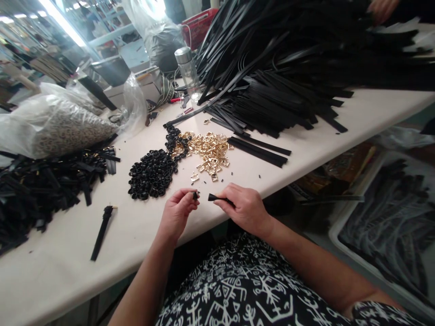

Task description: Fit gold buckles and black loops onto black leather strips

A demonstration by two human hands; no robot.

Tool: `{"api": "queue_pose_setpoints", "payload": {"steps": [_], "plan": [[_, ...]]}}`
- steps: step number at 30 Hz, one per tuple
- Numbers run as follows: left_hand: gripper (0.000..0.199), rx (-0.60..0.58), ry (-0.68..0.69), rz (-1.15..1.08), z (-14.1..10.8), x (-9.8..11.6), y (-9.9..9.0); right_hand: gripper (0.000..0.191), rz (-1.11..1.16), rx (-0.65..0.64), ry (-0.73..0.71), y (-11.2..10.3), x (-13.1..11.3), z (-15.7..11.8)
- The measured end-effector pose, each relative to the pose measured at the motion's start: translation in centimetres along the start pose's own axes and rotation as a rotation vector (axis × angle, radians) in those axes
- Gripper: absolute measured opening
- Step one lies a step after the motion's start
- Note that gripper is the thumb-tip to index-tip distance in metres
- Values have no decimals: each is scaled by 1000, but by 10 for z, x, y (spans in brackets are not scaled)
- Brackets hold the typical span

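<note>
- Left hand (178, 209): thumb and fingers pinched on a small dark piece (195, 196), metal glinting at it, too small to make out
- Right hand (245, 204): fingers closed round a black strap (213, 198), its end facing the left grip, just apart from it
- Beyond both grips: heaped gold buckles (211, 151)
- Beyond the left grip, leftward: piled black loops (152, 175)
- Beyond the right grip: black strips (260, 151)

Gold buckles (211, 149): dozens, overlapping. Black loops (152, 175): dozens, uncountable singly. Strap lying alone (100, 237): one. Glass bottle (188, 74): one. Wearer's left hand (177, 210), right hand (247, 207): two. Co-worker's hand (384, 10): one.
</note>
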State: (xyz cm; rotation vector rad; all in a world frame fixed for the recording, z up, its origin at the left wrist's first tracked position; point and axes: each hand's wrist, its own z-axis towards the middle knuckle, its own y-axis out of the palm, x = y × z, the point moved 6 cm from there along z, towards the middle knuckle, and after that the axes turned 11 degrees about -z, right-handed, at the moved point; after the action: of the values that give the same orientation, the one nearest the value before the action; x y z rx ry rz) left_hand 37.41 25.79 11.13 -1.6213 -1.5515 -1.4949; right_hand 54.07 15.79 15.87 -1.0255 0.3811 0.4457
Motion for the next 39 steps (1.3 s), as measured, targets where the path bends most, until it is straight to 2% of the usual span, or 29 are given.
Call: {"api": "queue_pose_setpoints", "payload": {"steps": [4, 7, 13, 17, 23, 28, 33, 39], "plan": [[44, 30, -68, -193, -13, -18, 22, 29, -127, 19, -56, -2, -15, 7], [45, 37, -62, -215, -18, -22, 27, 32, -212, 19, -95, 0, -20, 2], [29, -86, -18, 44, -29, -19, 23, 29, -248, -22, -232, 2, -24, -16], [23, -123, -73, 108, -43, -29, 22, 35, -209, -69, -273, 7, -23, -30], [24, -17, -50, -7, -54, -53, 17, 33, -127, -51, -200, 17, -23, -40], [29, 55, -39, -143, -61, -58, 11, 29, -53, -13, -149, 15, -24, -40], [27, 8, -18, -50, -64, -51, 10, 36, -60, -4, -102, 15, -20, -44], [19, -115, -103, 17, -65, -55, 24, 38, -29, -19, -71, 25, -22, -49]]}}
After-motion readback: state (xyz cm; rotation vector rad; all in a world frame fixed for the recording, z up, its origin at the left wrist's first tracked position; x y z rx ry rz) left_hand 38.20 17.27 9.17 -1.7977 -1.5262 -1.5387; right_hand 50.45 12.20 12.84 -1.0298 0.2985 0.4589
